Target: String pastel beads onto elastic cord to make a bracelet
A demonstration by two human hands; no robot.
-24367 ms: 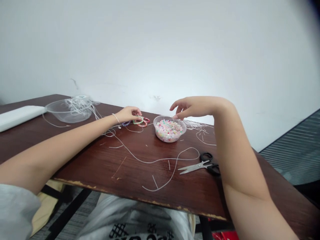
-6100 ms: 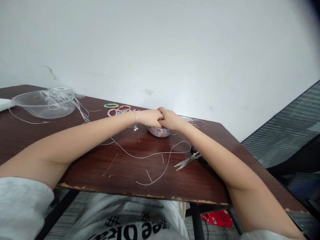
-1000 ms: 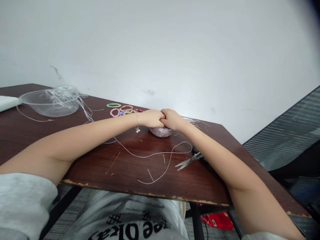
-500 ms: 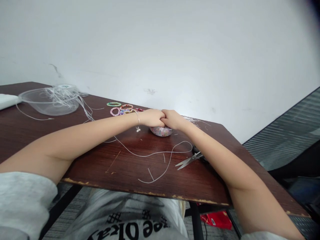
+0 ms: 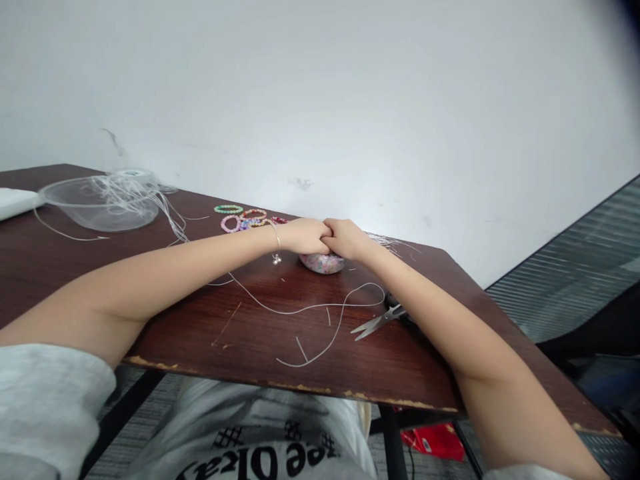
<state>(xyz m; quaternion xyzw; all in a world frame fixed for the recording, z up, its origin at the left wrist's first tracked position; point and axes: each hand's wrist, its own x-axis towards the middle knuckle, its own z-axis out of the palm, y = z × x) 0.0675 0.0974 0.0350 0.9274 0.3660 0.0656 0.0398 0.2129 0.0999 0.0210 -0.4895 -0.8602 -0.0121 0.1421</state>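
Note:
My left hand [image 5: 306,236] and my right hand [image 5: 347,239] meet above a small clear bowl of colourful beads [image 5: 324,265]. The fingers of both are curled closed and pressed together, covering the bowl's top. Whatever they hold, if anything, is hidden behind them. Several finished bead bracelets [image 5: 231,223] lie just left of my left wrist. A long white cord [image 5: 300,311] loops over the table in front of the bowl, with short cut bits close by. Scissors [image 5: 373,327] lie with parted blades beside my right forearm.
At the left stand a clear bowl [image 5: 83,215] with tangled white cords [image 5: 127,193] and a white box [image 5: 17,202]. Cut cord ends [image 5: 385,241] lie behind my right hand. The dark wooden table [image 5: 200,333] meets a white wall [image 5: 320,100]; its front edge is chipped.

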